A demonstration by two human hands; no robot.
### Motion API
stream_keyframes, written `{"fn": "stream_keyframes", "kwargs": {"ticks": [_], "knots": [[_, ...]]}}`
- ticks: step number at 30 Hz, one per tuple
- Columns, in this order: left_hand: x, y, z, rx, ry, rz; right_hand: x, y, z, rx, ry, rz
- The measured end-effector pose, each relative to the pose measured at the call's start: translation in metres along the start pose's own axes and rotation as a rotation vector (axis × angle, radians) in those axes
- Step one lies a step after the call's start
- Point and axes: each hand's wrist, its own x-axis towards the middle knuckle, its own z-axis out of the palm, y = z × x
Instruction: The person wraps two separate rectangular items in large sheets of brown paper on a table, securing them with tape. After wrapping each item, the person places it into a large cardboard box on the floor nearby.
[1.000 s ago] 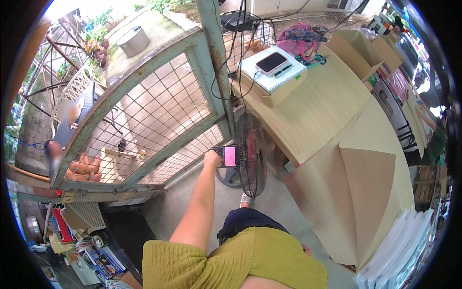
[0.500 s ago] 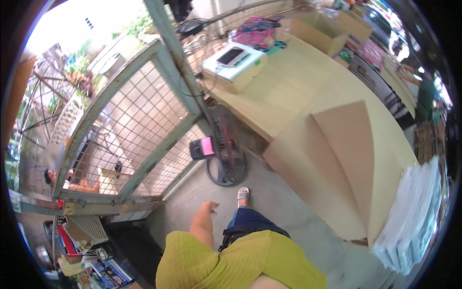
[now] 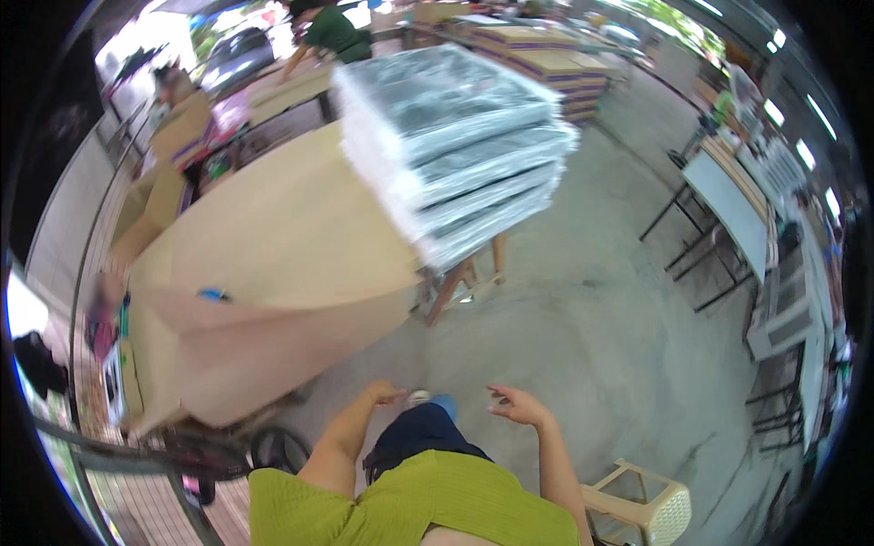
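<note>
Two hands (image 3: 516,406) and one cream stool (image 3: 669,514) show. There is one clear-wrapped stack (image 3: 455,109), one fan (image 3: 209,461).

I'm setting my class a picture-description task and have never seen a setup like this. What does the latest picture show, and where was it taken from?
There is no machine, just two bare hands. A wide fisheye camera worn on the head looks down, so straight edges bend. The left hand and right hand are apart, and neither appears to hold anything. To the left is a tan work surface, with a bent brown sheet along its near side. A plastic-wrapped stack stands at its right end.
</note>
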Motion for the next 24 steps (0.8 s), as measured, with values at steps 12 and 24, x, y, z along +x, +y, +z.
{"fn": "stream_keyframes", "kwargs": {"ticks": [12,24], "knots": [[0.274,0.607,0.007,0.610,-0.148,0.574,-0.030,0.337,-0.419,0.387,1.122,0.316],[0.465,1.007,-0.145,0.069,0.086,0.728,0.013,0.550,-0.607,0.819,0.483,1.099]]}}
